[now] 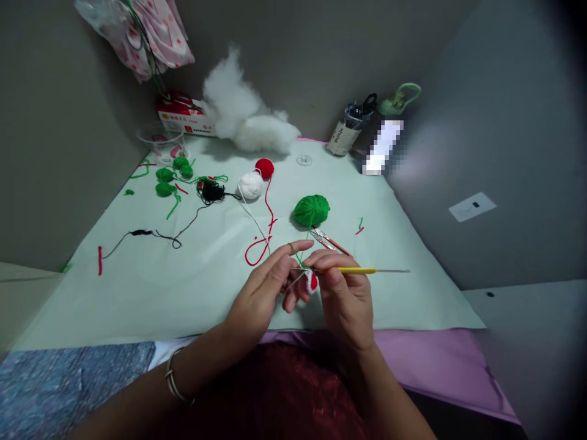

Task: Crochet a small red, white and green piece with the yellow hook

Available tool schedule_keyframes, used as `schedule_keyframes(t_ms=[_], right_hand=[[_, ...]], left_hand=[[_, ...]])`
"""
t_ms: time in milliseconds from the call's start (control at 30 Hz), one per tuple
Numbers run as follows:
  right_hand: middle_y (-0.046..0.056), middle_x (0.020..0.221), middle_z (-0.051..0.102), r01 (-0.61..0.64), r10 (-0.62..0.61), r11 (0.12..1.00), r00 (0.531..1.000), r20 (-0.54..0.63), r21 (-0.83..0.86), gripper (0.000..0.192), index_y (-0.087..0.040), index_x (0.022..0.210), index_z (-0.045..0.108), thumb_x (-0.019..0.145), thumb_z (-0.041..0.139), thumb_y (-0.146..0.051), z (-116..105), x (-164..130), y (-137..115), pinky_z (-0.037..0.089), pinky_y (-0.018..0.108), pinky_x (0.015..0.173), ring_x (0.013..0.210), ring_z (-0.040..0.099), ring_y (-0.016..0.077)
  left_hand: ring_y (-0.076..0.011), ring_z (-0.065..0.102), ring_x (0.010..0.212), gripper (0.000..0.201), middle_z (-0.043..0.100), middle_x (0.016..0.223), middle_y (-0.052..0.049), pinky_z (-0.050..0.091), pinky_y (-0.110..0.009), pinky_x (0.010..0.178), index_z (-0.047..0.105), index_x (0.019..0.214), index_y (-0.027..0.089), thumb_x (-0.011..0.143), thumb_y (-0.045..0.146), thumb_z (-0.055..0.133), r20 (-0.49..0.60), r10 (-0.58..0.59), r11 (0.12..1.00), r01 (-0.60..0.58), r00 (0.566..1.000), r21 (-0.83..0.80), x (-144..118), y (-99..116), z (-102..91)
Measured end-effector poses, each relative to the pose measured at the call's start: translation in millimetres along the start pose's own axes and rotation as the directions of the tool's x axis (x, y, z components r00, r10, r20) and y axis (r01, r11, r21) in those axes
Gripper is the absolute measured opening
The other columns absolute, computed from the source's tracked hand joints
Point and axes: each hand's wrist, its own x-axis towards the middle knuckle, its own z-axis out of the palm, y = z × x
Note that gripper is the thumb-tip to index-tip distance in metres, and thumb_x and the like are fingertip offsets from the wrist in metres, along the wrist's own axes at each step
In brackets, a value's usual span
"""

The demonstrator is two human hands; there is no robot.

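Note:
My right hand grips a crochet hook by its yellow handle, the bare metal end pointing right. My left hand is closed around a small red-and-white crocheted piece, and green yarn runs over its raised index finger. The hook's working tip meets the yarn at the top of the piece, partly hidden by fingers. That yarn leads up to a green yarn ball just beyond the hands. Thread snips lie between the ball and my right hand.
White and red yarn balls sit mid-table, left of them black yarn and small green pieces. Fluffy stuffing, a plastic tub and a box stand behind. A pen holder and a blurred-screen phone are back right.

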Motion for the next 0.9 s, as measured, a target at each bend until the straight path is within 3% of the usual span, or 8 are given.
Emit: schedule_keyframes(t_ms=[200,300,467,600,700,800,900], right_hand=[[0.003,0.093,0.076,-0.042,0.047,0.995,0.997,-0.054,0.09,0.013,-0.027,0.096,0.077,0.099,0.067,-0.034,2,2,0,0.056,0.029,0.075,0.09,0.07,0.018],[0.004,0.09,0.076,-0.072,0.077,0.991,0.996,-0.045,0.116,0.015,-0.025,0.093,0.076,0.097,0.069,-0.037,1,4,-3,0.056,0.029,0.071,0.084,0.07,0.0179],[0.005,0.09,0.077,-0.09,0.087,0.994,0.996,0.035,0.07,0.02,-0.023,0.094,0.074,0.101,0.063,-0.038,-3,5,-9,0.058,0.031,0.067,0.074,0.068,0.0169],[0.006,0.095,0.076,0.074,-0.053,0.969,0.994,0.094,-0.237,0.019,-0.024,0.102,0.074,0.104,0.056,-0.023,-4,-1,-17,0.059,0.034,0.078,0.087,0.07,0.0191],[0.006,0.104,0.076,0.268,-0.214,0.838,0.963,0.166,-0.475,0.024,-0.025,0.113,0.072,0.102,0.055,-0.011,-2,-7,-21,0.059,0.037,0.086,0.099,0.071,0.0201],[0.008,0.113,0.075,0.39,-0.297,0.74,0.92,0.254,-0.548,0.032,-0.023,0.121,0.069,0.098,0.057,-0.005,2,-12,-21,0.061,0.035,0.087,0.104,0.071,0.0192],[0.007,0.114,0.074,0.414,-0.34,0.732,0.91,0.236,-0.541,0.035,-0.023,0.123,0.068,0.097,0.057,-0.003,4,-14,-19,0.061,0.032,0.087,0.104,0.071,0.0177]], left_hand=[[-0.0128,0.034,0.056,0.037,0.041,0.063,0.005,0.027,-0.027,0.053,0.074,0.125,0.024,0.098,0.049,0.065,-0.076,0.035,0.999,-0.033,0.996,0.039,-2,7,-0.4],[-0.0133,0.035,0.056,0.032,0.042,0.063,0.005,0.027,-0.027,0.053,0.075,0.122,0.024,0.098,0.042,0.066,-0.058,0.047,0.997,-0.043,0.997,0.071,0,10,-2.0],[-0.0155,0.05,0.065,0.026,0.054,0.069,0.002,0.042,-0.028,0.065,0.075,0.12,0.023,0.098,0.033,0.064,-0.069,0.111,0.978,-0.096,0.991,0.188,3,16,-8.3],[-0.0171,0.057,0.076,0.024,0.059,0.079,0.001,0.047,-0.031,0.079,0.075,0.12,0.025,0.098,0.027,0.065,-0.094,0.235,0.912,-0.186,0.967,0.366,-2,16,-13.9],[-0.0195,0.06,0.089,0.022,0.063,0.087,-0.002,0.047,-0.033,0.094,0.077,0.116,0.026,0.096,0.021,0.068,-0.116,0.389,0.834,-0.296,0.914,0.465,-7,13,-13.9],[-0.0198,0.064,0.094,0.019,0.069,0.099,-0.004,0.05,-0.032,0.092,0.078,0.109,0.025,0.094,0.017,0.071,-0.147,0.444,0.84,-0.354,0.884,0.412,-9,10,-10.5],[-0.017,0.068,0.082,0.014,0.072,0.099,-0.004,0.055,-0.03,0.079,0.077,0.103,0.024,0.092,0.016,0.073,-0.174,0.39,0.904,-0.341,0.904,0.256,-8,7,-8.9]])
